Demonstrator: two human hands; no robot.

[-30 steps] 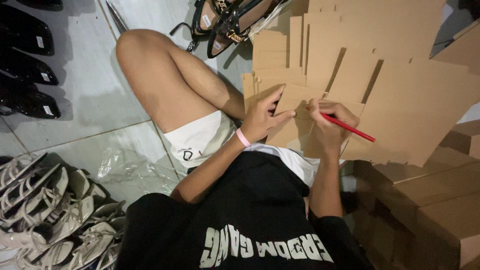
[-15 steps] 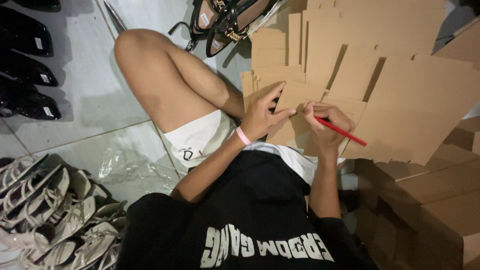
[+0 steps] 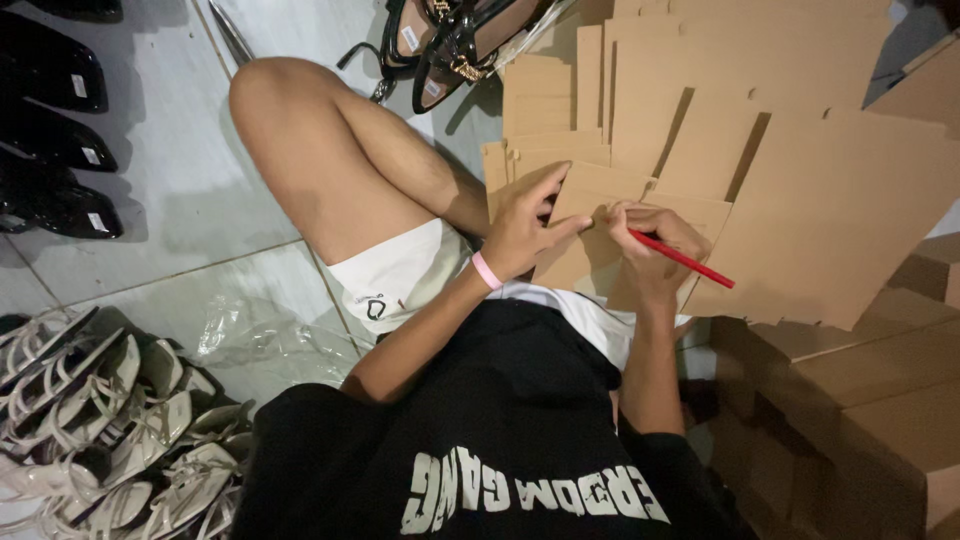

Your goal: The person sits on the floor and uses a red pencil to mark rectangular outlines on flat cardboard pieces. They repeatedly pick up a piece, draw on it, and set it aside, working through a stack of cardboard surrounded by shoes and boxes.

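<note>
Since half a second ago the red pencil (image 3: 683,260) has swung slightly, its free end now pointing further toward the right edge of the frame, while both hands sit in the same spot at centre frame — a writing or marking stroke appears to be in progress, not finished.

The right hand (image 3: 655,245) has its fingers closed around the pencil, tip end hidden under the knuckles and pressed toward the flat cardboard piece (image 3: 585,245) lying across the lap. Wrist bent inward, forearm rising from the lower centre of the frame.

The left hand (image 3: 525,225) lies palm down on the same cardboard piece, fingers spread apart and flat, holding nothing — it pins the sheet. A pink wristband (image 3: 486,270) sits on that wrist.

Surroundings: a stack of flat cardboard blanks (image 3: 800,150) fills the upper right; white sandals (image 3: 90,420) lower left; black shoes (image 3: 50,130) upper left; strappy heels (image 3: 450,40) at top centre.
</note>
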